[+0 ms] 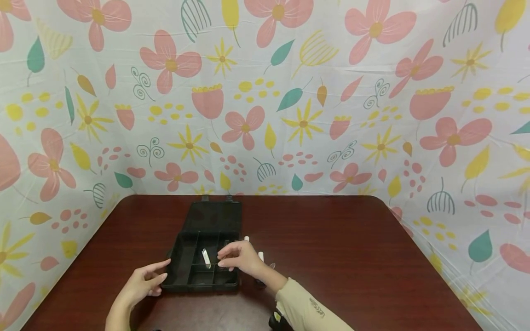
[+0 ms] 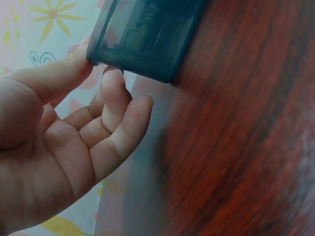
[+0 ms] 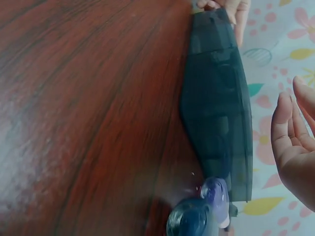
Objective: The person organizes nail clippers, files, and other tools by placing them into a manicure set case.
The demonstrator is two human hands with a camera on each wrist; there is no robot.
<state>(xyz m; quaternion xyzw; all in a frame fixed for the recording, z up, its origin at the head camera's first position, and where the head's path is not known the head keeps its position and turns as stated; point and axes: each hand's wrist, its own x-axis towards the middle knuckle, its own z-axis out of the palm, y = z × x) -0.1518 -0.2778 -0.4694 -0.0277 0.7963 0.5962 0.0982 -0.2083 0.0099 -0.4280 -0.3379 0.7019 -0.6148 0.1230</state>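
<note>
A black compartment box lies open on the dark wooden table, its lid flat behind it. A small white piece lies in a middle compartment. My left hand rests at the box's front left corner; in the left wrist view my left hand touches that corner of the box with thumb and a fingertip, the other fingers relaxed. My right hand hovers over the box's right compartments, fingers drooping and holding nothing. In the right wrist view my right hand is beside the box.
Two small white pieces lie on the table just right of the box, with a clear bluish item by them. A flowered cloth walls the table at the back and both sides.
</note>
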